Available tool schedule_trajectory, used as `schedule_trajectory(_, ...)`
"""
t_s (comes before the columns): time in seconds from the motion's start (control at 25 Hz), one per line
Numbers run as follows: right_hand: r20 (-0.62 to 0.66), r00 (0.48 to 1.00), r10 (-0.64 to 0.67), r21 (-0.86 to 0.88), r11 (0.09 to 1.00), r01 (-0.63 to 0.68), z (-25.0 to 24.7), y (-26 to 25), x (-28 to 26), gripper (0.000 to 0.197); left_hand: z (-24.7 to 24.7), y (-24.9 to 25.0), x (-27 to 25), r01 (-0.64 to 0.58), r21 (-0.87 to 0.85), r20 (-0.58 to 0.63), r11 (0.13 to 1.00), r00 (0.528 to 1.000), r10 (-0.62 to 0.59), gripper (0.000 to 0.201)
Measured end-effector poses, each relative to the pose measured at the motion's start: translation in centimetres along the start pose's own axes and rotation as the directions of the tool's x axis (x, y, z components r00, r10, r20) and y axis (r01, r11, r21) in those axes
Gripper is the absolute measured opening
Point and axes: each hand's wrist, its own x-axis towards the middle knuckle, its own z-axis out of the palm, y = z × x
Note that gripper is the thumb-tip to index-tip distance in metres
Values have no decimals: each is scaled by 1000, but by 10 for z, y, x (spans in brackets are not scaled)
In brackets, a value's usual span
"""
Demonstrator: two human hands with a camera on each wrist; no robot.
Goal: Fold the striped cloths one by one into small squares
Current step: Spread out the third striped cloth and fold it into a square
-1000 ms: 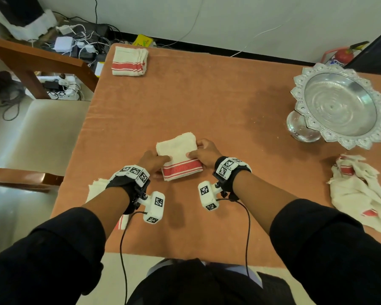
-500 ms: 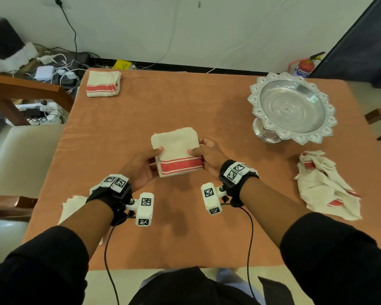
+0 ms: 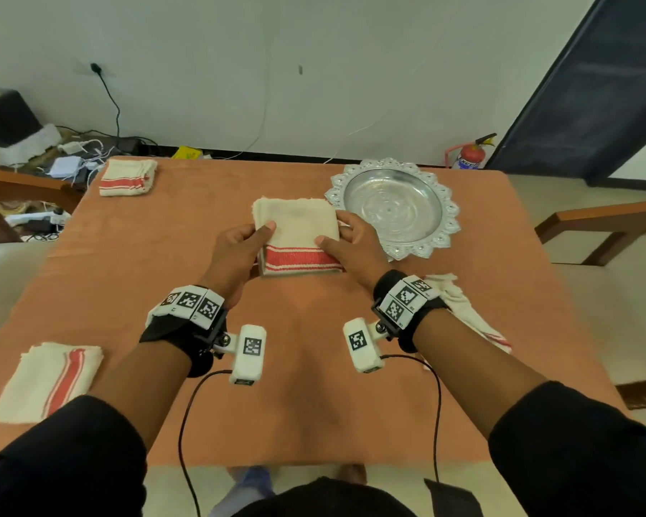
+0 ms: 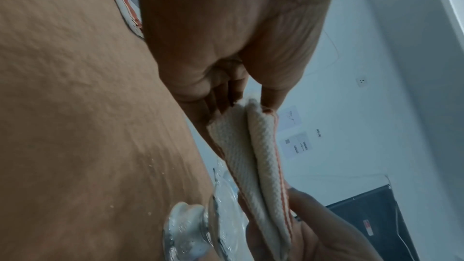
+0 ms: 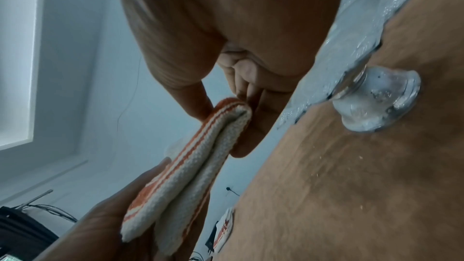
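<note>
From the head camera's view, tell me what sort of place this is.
Probably a room in a home or small office: an orange-covered table against a plain white wall, wooden chairs beside it, and chargers and cables piled on the floor.

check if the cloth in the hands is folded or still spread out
Folded: the held cloth is a compact square, its stacked layers showing edge-on in both wrist views, pinched between left hand and right hand.

Folded striped cloth (image 3: 297,236) held above table; red stripe facing person.

Both hands (image 3: 239,251) (image 3: 355,248) pinching (thumbs up).
</note>
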Motion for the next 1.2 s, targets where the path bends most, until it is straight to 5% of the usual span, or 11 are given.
schedule_trajectory(0.28,-127,978,-165,-101,983,153,-86,-10,-13,43,91,18,-1,-68,48,45,996,997,66,24)
schedule_trajectory(0.52,-299,942,-151,-180,978,100,-147,-15,-29,45,154,34,2,-178,122,230,976,962,147,52)
schedule_trajectory(0.76,-330,938,-102,-223,974,28,-208,-24,-12,49,220,35,29,-344,259,292,902,918,266,27)
schedule_trajectory(1.2,-351,928,-127,-358,934,-8,-363,-5,127,46,402,46,170,-189,390,190,901,974,122,45)
